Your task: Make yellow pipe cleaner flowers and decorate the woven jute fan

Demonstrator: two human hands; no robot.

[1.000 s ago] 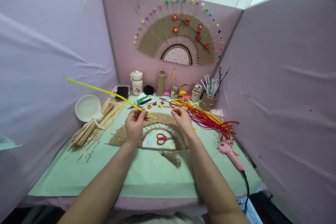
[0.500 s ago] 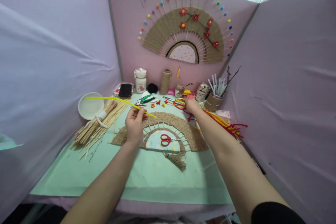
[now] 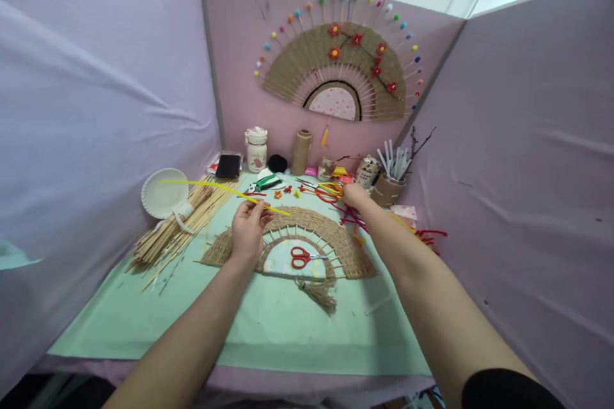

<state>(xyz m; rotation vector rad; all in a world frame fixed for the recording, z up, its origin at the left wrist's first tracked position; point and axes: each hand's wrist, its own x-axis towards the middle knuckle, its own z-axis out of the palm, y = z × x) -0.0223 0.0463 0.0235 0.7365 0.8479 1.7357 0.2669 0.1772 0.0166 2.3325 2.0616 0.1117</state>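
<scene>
My left hand point(image 3: 248, 227) pinches a long yellow pipe cleaner point(image 3: 211, 185) between thumb and fingers, above the woven twine fan point(image 3: 355, 249). Across the table my right hand point(image 3: 354, 195) is curled beside the yellow and orange handles of scissors point(image 3: 327, 192). Its fingertips are mostly hidden, so what it grips cannot be made out. Red pipe cleaners point(image 3: 357, 216) lie just below this hand, and more stick out beyond the forearm. Red-handled scissors point(image 3: 301, 258) rest on the fan's pale patterned centre. A twine tassel point(image 3: 317, 294) hangs from the fan's lower edge.
Bundled sticks point(image 3: 167, 236) and a white paper plate point(image 3: 164, 194) are at the left. Green-handled pliers point(image 3: 268, 183) and small flower pieces point(image 3: 288, 190) lie behind the fan. A bottle point(image 3: 256, 150), twine spool point(image 3: 302, 151) and holder of glue sticks point(image 3: 387, 190) stand along the back.
My right hand has shifted slightly right and down, and its forearm now covers more of the pipe cleaner bundle. My left hand still holds the yellow pipe cleaner. The view has tilted a little.
</scene>
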